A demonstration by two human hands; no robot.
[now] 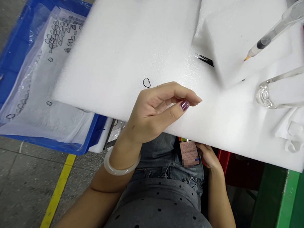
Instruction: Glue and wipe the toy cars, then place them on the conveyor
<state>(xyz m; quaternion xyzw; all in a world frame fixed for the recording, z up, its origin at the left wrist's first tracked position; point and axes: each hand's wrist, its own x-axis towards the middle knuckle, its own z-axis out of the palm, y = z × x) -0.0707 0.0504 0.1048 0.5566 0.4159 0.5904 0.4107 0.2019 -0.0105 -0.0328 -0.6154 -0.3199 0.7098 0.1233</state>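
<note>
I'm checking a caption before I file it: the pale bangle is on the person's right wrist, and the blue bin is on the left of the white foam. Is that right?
Not quite: the head view shows the pale bangle on the left wrist. The blue bin is indeed left of the white foam.

Left forearm: we bring our left forearm in from 7 o'clock, angled up toward 1 o'clock.
Left wrist: our left wrist bends slightly clockwise.
Left hand: we hold our left hand near the centre, fingers loosely arched toward 3 o'clock.
Thumb: our left thumb points toward 2 o'clock, its purple nail close under the fingers.
Right forearm: our right forearm rises from 5 o'clock toward 11.
Right hand: our right hand points toward 10 o'clock, fingertips partly hidden.
</note>
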